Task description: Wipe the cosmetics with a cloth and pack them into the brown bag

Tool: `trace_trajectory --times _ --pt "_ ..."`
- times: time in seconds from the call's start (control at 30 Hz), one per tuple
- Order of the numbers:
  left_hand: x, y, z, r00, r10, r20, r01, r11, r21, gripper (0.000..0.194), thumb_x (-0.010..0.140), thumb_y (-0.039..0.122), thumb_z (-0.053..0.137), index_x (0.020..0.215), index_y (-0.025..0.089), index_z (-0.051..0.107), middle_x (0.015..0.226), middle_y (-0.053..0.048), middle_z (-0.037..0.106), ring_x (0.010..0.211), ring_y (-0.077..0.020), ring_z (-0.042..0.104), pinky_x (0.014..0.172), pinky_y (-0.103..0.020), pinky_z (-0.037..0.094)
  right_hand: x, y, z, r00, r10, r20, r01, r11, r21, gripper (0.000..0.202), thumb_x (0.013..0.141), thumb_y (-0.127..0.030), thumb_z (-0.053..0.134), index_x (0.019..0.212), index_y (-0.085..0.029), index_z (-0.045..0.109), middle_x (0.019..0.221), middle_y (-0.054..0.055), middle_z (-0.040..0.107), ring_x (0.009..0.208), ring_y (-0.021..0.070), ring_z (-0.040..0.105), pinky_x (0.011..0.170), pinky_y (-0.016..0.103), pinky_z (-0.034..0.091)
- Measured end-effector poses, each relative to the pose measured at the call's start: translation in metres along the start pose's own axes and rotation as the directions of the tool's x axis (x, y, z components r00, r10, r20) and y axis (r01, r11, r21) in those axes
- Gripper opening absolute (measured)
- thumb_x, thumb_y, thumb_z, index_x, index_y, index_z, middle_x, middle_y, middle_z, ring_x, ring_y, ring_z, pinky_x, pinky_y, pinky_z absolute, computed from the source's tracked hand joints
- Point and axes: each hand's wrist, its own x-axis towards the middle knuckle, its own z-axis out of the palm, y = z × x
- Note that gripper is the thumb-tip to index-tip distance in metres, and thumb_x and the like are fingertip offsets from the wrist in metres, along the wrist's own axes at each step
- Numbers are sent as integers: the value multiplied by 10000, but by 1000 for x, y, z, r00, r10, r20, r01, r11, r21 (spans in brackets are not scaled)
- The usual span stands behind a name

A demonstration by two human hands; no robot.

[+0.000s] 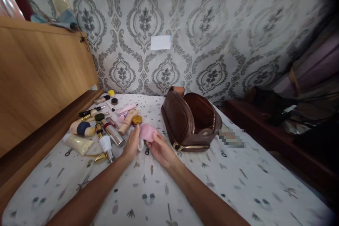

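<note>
Between my two hands is a round pink item point(147, 132). My right hand point(162, 148) grips it from the right with fingers and thumb. My left hand point(132, 144) is closed at its left side, by a small white looped piece point(141, 144); whether the fingers pinch the pink item or the white piece is hard to tell. Just beyond my left fingertips sits a jar with a gold lid point(137, 120). To the right, a brown cosmetic bag point(176, 122) stands unzipped, its top gaping.
Several tubes, bottles and brushes lie at the left, among them a cream tube point(78, 143) and a silver bottle point(113, 133). A wooden cabinet point(47, 74) borders the left side. The patterned wall point(172, 17) rises behind. Right of the bag lies a blurred flat item point(232, 137).
</note>
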Motion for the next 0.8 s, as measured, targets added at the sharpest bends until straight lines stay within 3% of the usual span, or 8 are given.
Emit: trace_trajectory --times 0.1,0.27,0.37,0.5,0.6,0.7,0.8 --pt "-5 8 4 997 -15 80 15 1000 7 569 800 632 616 1170 201 658 1381 -116 591 1367 -271 444 1146 -393 302 2 -1 -1 998 -56 4 56 998 -32 404 651 -352 850 988 -250 651 1045 12 696 1002 176 635 948 299 487" --pt "-7 15 3 992 -3 122 5 1000 -13 589 742 565 707 1208 212 637 1429 -105 540 1404 -293 387 1166 -398 287 1 -1 -3 992 -126 24 128 961 -245 483 606 -319 873 985 -252 580 999 5 686 950 184 640 905 327 499" --pt "-6 18 1 978 86 190 -90 996 15 561 738 501 731 1221 232 632 1394 -85 562 1374 -291 422 1159 -396 305 0 1 -5 980 -195 50 200 917 -346 509 601 -319 870 1010 -254 574 1050 12 676 994 195 634 921 346 500" --pt "-8 26 1 949 156 275 -176 983 49 659 703 399 769 1304 228 558 1396 -81 551 1368 -284 421 1166 -408 298 1 2 -7 963 -255 90 266 841 -472 652 614 -330 845 1201 -259 570 1213 51 636 1091 240 612 964 387 491" --pt "-13 31 4 942 154 298 -196 974 116 700 666 365 787 1301 211 537 1375 -88 557 1357 -289 427 1170 -414 284 1 4 -9 930 -360 70 324 715 -620 630 624 -327 816 1204 -232 588 1218 81 630 1107 274 594 980 407 472" --pt "-16 32 5 940 156 302 -213 963 164 632 706 362 756 1269 182 532 1278 -100 605 1234 -279 535 1094 -406 378 -1 5 -10 892 -448 55 341 590 -732 551 659 -306 768 1174 -214 598 1179 99 626 1091 282 587 947 404 482" --pt "-14 32 4 942 159 295 -212 964 158 541 724 355 751 1201 189 557 1163 -72 651 1114 -247 598 997 -360 453 -4 4 -7 901 -424 87 355 611 -708 569 684 -294 745 1219 -222 564 1207 90 615 1100 262 586 941 381 493"
